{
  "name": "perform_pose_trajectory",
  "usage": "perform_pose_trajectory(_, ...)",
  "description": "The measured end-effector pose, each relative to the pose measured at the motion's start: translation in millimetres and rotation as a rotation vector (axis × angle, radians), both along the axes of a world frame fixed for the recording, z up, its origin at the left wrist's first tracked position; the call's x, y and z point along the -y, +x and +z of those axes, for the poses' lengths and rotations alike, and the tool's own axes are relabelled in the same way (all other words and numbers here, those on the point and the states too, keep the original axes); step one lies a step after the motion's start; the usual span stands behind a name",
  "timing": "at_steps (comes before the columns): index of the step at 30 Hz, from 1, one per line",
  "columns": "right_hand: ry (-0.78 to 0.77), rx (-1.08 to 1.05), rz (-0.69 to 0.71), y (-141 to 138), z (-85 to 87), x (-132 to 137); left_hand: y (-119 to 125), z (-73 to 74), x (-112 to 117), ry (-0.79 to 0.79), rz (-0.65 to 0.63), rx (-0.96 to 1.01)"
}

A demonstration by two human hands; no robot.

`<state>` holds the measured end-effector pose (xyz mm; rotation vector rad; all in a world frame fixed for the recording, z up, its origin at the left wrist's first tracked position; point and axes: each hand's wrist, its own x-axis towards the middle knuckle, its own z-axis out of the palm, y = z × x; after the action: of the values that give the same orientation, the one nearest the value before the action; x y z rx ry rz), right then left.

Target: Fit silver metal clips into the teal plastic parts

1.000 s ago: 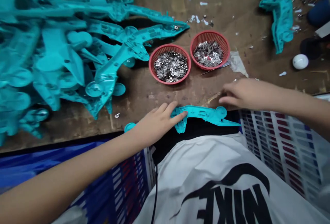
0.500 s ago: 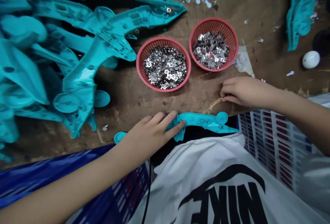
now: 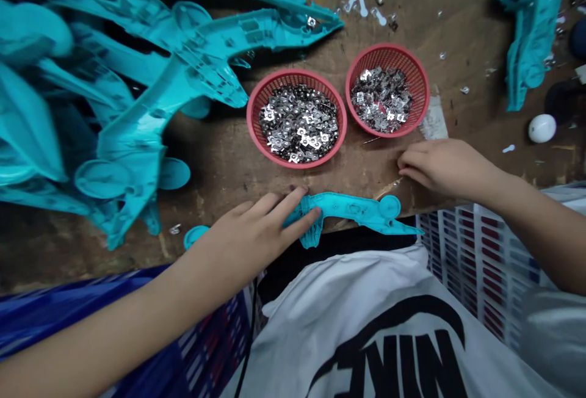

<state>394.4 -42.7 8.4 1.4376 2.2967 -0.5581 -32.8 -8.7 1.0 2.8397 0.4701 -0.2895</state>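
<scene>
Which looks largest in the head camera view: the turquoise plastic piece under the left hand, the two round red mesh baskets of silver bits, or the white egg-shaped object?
Largest to smallest:
1. Turquoise plastic piece
2. Left red mesh basket and right red mesh basket: too alike to rank
3. White egg-shaped object

A white Nike T-shirt (image 3: 366, 288) with black lettering; a thin black cable (image 3: 249, 337) alongside.

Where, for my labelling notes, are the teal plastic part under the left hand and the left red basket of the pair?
Teal plastic part (image 3: 352, 206): head view, point on its middle.
Red basket (image 3: 250, 118): head view, point on its left rim.
</scene>
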Motion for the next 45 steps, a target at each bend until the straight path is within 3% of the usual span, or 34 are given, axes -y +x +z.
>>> perform_pose_trajectory(3, 0.074, 0.026, -0.026, 4, 1.6, -2, 2, -0.6, 0, 0.011, -0.005, -0.007)
perform_pose_trajectory(9, -0.051, -0.196, 0.157, -1, -1.4, 4, 5, 0.7, 2, 0.056, -0.062, -0.054)
perform_pose_trajectory(18, -0.048, -0.143, 0.230, -1, 0.9, 0, 0, -8.6, 4, 0.151, -0.085, 0.050)
perform_pose_trajectory(21, 0.027, 0.028, 0.116, 9, 10.6, -3, 1, -9.9, 5, 0.153, -0.071, 0.035)
perform_pose_trajectory(23, 0.191, 0.136, -0.059, 14, 19.7, -6, 2, -9.4, 4, 0.134, -0.065, 0.014)
perform_pose_trajectory(25, 0.369, 0.150, -0.226, 14, 27.3, -12, 5, -8.2, 1, 0.115, -0.054, -0.004)
perform_pose_trajectory(27, 0.454, 0.071, -0.285, 8, 29.2, -22, 8, -7.1, -2, 0.110, -0.034, -0.009)
perform_pose_trajectory(32, 0.385, -0.065, -0.154, -18, 6.5, -66, 14, -6.0, -8, 0.123, 0.008, -0.014)
perform_pose_trajectory(36, 0.258, -0.096, -0.102, -22, -8.7, -94, 15, -4.2, -8, 0.154, 0.022, -0.034)
perform_pose_trajectory(40, 0.216, -0.166, -0.175, -16, -5.1, -100, 12, 4.3, -11, 0.119, 0.038, -0.030)
perform_pose_trajectory(45, 0.294, -0.238, -0.322, -24, -2.6, -93, 11, 16.1, -13, 0.029, 0.075, -0.002)
